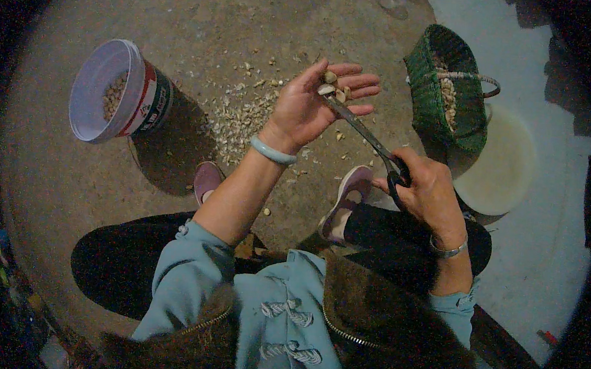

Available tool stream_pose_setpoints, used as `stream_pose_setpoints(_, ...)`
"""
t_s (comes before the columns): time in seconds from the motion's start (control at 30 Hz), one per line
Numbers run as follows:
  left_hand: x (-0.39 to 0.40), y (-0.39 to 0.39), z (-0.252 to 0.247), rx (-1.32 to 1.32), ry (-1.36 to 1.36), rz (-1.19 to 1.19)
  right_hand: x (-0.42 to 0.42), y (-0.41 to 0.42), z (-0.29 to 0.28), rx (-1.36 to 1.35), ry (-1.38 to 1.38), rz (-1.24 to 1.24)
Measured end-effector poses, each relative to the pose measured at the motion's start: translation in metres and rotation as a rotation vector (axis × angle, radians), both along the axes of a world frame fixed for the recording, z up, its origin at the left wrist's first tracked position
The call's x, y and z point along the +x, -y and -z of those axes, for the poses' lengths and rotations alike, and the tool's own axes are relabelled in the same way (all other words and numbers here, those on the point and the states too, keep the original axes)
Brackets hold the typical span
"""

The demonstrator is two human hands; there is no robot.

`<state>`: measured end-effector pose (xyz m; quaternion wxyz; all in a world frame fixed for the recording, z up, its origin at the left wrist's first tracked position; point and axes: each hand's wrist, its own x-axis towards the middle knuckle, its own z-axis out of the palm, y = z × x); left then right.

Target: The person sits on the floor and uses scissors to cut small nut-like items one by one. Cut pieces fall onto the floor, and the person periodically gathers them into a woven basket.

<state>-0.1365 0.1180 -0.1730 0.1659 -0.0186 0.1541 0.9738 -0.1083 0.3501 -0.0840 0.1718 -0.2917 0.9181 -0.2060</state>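
Note:
My left hand [299, 105] is held palm up above the floor, fingers spread, with several pale nut or seed pieces [340, 94] resting in it. Some look like split shells; a rounder one [330, 77] lies near the thumb. My right hand [426, 188] grips the black handles of a pair of metal scissors [360, 127]. The blades look nearly together, and their tips reach the pieces in my left palm. Beneath my left hand, broken shells [244, 110] lie scattered on the concrete floor [184, 21].
At the left, a white plastic bucket [143, 103] with a printed label holds brownish kernels [114, 97]. A green woven basket [420, 96] of pale unshelled nuts or seeds [448, 102] stands at right, beside a round pale lid or stool top [504, 164]. My purple shoes [357, 182] flank the shells.

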Motion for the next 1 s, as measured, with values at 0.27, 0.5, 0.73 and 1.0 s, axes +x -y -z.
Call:
stream_pose_setpoints(0.27,-0.0015,0.0013,0.0016,0.005,0.01,0.016,0.0011,0.0,0.001,-0.04,-0.094,-0.018)
stream_pose_setpoints(0.5,0.0002,0.003,0.0054,0.105,0.019,0.049,0.002,-0.0065,0.007,-0.011,-0.133,-0.086)
stream_pose_setpoints(0.73,0.0014,0.0021,0.0031,0.157,0.018,0.044,0.0041,-0.0041,0.0032,-0.042,-0.116,-0.074)
stream_pose_setpoints(1.0,0.0032,0.0061,0.0011,0.227,0.036,0.056,0.0038,-0.0012,0.0025,-0.074,-0.119,-0.024)
